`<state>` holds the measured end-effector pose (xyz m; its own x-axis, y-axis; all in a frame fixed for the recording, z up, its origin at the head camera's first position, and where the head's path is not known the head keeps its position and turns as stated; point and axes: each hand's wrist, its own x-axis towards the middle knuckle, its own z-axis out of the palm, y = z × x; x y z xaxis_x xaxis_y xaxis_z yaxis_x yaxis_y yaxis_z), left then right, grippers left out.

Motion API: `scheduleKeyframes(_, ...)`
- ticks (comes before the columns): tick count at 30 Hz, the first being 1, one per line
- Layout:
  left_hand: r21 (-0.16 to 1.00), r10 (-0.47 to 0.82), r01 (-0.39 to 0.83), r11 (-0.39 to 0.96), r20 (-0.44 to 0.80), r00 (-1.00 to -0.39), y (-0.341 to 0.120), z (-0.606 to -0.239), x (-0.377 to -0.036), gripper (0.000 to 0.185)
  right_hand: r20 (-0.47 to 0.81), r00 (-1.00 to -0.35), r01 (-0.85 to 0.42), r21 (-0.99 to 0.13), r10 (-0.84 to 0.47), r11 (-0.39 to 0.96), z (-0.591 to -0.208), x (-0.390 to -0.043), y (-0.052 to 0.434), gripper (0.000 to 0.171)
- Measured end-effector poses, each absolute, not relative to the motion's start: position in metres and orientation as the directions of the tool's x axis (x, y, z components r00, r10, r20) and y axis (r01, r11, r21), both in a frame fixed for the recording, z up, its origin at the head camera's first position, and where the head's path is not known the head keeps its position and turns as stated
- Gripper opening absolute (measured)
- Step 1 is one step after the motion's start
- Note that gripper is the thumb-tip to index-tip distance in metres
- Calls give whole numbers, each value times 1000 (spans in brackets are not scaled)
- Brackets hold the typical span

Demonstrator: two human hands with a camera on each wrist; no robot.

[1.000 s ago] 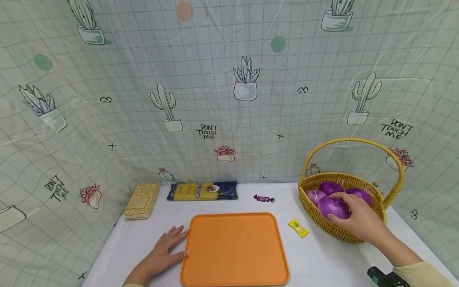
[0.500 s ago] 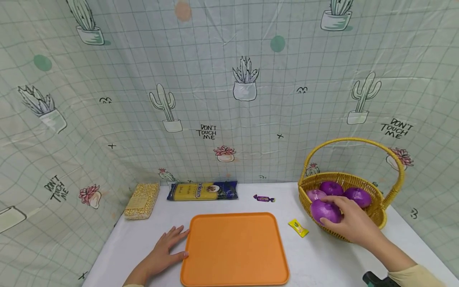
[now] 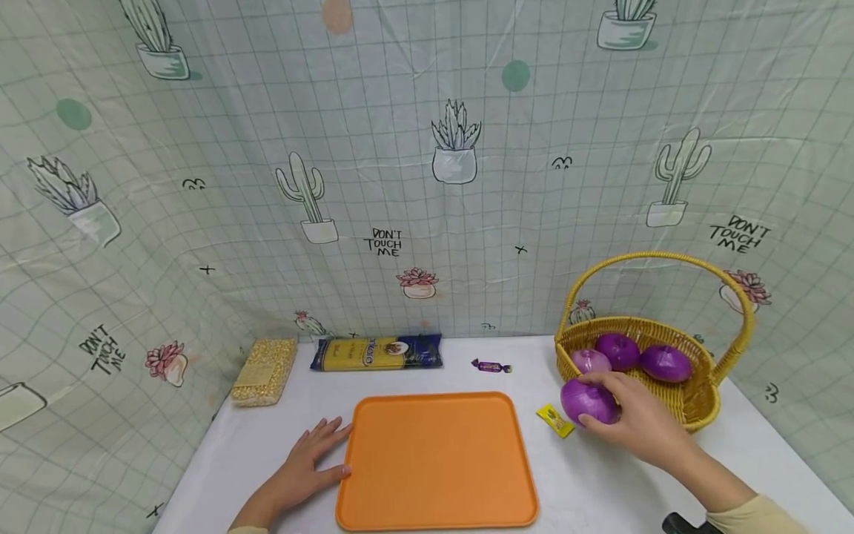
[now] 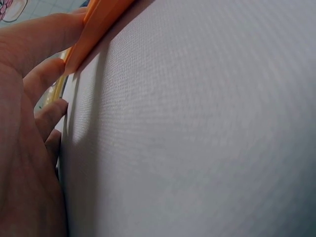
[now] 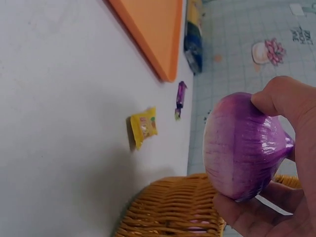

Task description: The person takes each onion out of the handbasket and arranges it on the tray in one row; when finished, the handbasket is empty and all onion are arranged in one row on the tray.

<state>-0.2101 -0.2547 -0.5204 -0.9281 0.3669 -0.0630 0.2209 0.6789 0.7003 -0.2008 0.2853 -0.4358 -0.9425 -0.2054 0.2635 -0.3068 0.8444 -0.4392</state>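
Grip on the purple onion (image 3: 587, 400) with the right hand (image 3: 634, 419): thumb on top, fingers curled beneath, as confirmed in the right wrist view (image 5: 244, 145). Onion position — clear of the table, just outside the left rim of the wicker basket (image 3: 694, 404), above the yellow candy packet (image 3: 555, 421). Left hand (image 3: 303, 471): flat on the white table (image 3: 600, 489), fingers straight, thumb and fingertips against the left edge of the orange tray (image 3: 437, 460), holding nothing. For a clean carry: keep the onion cupped from below, not pinched at the sides — glossy skin, likely slippery. Keep enough height to pass over the yellow packet and the raised tray rim. Maintain left-hand pressure at the tray edge to stop any slide on the smooth surface. Lower until contact before releasing, since a round body tends to roll. Three onions (image 3: 620, 350) in the basket, untouched. Pasta packet (image 3: 376, 354), corn bag (image 3: 265, 371) and purple candy (image 3: 491, 366) at the back, well apart from the hands.
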Motion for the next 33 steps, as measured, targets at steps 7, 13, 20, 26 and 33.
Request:
scheduleKeyframes(7, 700, 368, 235, 674, -42, -929, -254, -520, -210, 71, 277, -932, -342, -453, -235, 823, -448, -202, 277, 55)
scheduleKeyframes(13, 710, 372, 232, 665, -45, -927, -254, -520, -211, 71, 313, -917, -368, -433, -246, 822, -460, -204, 269, 55)
scheduleKeyframes(20, 702, 370, 234, 673, -45, -928, -255, -521, -210, 71, 351, -898, -408, -443, -265, 798, -469, -205, 258, 52)
scheduleKeyframes(26, 706, 369, 234, 668, -41, -928, -255, -522, -210, 71, 373, -890, -421, -448, -263, 788, -478, -206, 248, 51)
scheduleKeyframes(33, 696, 367, 240, 677, -37, -929, -255, -522, -210, 71, 384, -888, -423, -462, -255, 779, -486, -206, 238, 52)
